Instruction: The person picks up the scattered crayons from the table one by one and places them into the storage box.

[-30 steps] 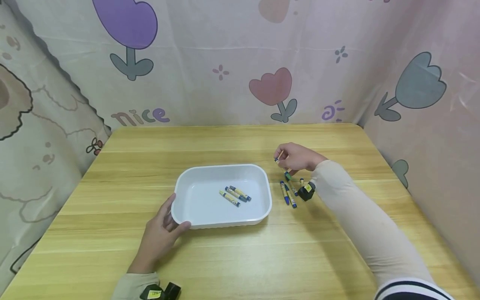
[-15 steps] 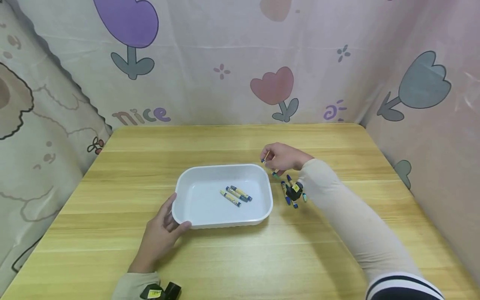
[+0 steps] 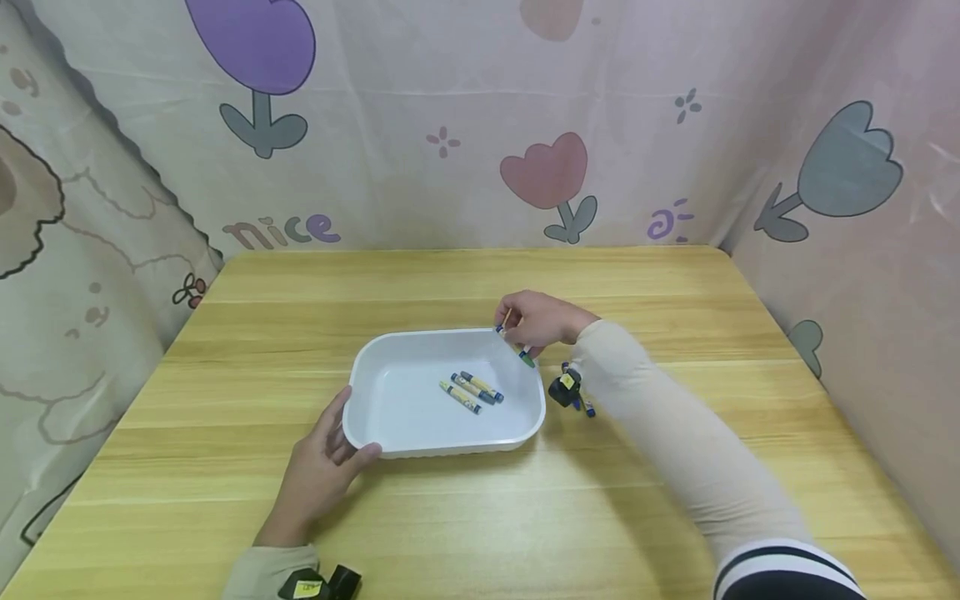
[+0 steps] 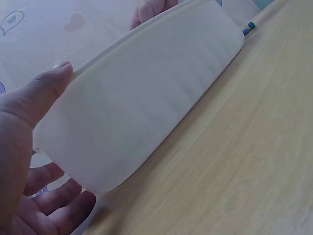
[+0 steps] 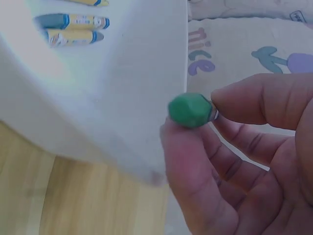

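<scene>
A white plastic tray [image 3: 405, 392] stands on the wooden table. My left hand [image 3: 318, 467] grips its near left corner, thumb on the rim and fingers against the side wall, as the left wrist view shows the thumb [image 4: 51, 85]. Over the tray's far right corner, my right hand [image 3: 546, 321] pinches a green-tipped crayon [image 5: 190, 110] between thumb and finger. The green end points at the right wrist camera, so most of the crayon's length is hidden there. Inside the tray lie several yellow-wrapped crayons [image 3: 460, 397], grouped right of its middle.
More crayons [image 3: 589, 408] lie on the table just right of the tray, partly hidden under the right wrist's black camera [image 3: 565, 386]. A patterned curtain [image 3: 375, 167] hangs behind the table [image 3: 420, 533] and along both its sides.
My right hand has moved left with the green-tipped crayon, from above the loose crayons to the tray's far right corner. The left hand and tray have stayed in place.
</scene>
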`<action>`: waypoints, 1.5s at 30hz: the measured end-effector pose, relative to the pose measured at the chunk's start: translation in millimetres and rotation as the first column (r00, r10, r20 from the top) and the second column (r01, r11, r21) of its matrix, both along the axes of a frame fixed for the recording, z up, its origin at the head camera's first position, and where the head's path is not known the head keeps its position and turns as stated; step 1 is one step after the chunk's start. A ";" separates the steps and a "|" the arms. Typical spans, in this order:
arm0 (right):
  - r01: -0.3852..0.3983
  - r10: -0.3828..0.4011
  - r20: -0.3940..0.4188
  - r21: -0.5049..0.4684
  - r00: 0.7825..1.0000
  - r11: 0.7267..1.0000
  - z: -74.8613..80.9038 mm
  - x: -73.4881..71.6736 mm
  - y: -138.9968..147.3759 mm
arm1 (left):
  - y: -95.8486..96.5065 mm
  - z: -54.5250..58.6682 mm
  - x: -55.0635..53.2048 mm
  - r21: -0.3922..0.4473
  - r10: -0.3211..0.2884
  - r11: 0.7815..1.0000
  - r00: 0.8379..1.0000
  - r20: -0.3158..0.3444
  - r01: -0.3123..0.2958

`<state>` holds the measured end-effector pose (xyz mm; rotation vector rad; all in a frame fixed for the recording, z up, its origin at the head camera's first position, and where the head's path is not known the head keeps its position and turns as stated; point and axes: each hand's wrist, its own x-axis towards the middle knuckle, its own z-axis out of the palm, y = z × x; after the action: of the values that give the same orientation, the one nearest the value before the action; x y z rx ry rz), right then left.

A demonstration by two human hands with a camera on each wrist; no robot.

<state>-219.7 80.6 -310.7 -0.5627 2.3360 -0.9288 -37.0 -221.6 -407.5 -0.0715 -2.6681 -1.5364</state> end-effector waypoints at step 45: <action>-0.255 0.237 0.131 0.140 0.963 0.957 -30.8 24.1 -80.8 | -0.1 0.3 0.2 0.059 -0.006 0.998 1.000 -0.004 0.006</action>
<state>-195.7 -0.3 -341.4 -0.6986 2.1534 -0.6397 -36.8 -221.7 -407.2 -0.0794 -2.6204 -1.6133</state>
